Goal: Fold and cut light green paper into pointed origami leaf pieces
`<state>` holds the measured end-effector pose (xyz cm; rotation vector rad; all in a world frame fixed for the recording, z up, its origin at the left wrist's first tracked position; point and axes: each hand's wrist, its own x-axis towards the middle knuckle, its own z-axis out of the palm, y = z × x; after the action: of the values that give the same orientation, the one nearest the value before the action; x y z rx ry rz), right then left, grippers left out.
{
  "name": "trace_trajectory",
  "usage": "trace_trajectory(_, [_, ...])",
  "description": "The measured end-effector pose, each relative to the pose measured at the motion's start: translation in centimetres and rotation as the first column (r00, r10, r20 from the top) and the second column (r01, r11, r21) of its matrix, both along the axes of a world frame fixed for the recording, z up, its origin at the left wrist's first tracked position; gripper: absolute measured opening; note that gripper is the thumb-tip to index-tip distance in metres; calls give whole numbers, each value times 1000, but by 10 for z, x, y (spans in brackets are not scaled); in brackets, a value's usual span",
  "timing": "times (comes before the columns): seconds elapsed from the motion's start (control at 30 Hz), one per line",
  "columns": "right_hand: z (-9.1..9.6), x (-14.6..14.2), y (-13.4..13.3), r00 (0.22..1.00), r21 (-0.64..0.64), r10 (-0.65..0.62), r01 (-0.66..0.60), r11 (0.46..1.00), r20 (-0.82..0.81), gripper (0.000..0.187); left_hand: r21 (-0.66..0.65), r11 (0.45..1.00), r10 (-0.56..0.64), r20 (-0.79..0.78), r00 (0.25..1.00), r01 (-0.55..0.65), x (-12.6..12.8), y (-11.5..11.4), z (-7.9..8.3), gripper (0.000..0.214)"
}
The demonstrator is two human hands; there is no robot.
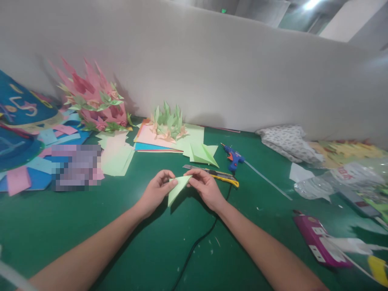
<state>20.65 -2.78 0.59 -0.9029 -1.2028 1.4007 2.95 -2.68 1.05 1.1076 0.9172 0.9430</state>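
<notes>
A light green sheet of paper folded into a triangle (178, 189) is held up a little over the green table, one point hanging down. My left hand (158, 190) pinches its left side between thumb and fingers. At its upper right corner, my right hand (206, 186) closes thumb and fingers on the same paper. Just beyond my right hand lies a yellow and black utility knife (222, 177) with its blade out to the left. Behind it are a blue glue gun (234, 157) with a glue stick and some folded green paper pieces (203, 154).
Paper crowns, one pink (97, 97) and one green (167, 121), stand at the back. Green sheets (117, 157) lie left. On the right are a plastic bottle (330, 182) and a purple power strip (318, 240). A black cord (197, 242) crosses the table between my arms.
</notes>
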Motion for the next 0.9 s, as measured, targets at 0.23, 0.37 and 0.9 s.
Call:
trace_trajectory(0.23, [-1,2,0,1000,-22,17,-18,1000,-14,13,8,999,39,-60,997,-38,2,-1,7,23])
trace_trajectory(0.37, [-1,1,0,996,39,-46,43,998,78,13,-56,998,-33,-16,999,32,7,-4,9,31])
trace_trajectory(0.9, [-3,-4,-10,815,269,-428,344,900,391,17,35,997,71,-106,992,-68,32,13,4,35])
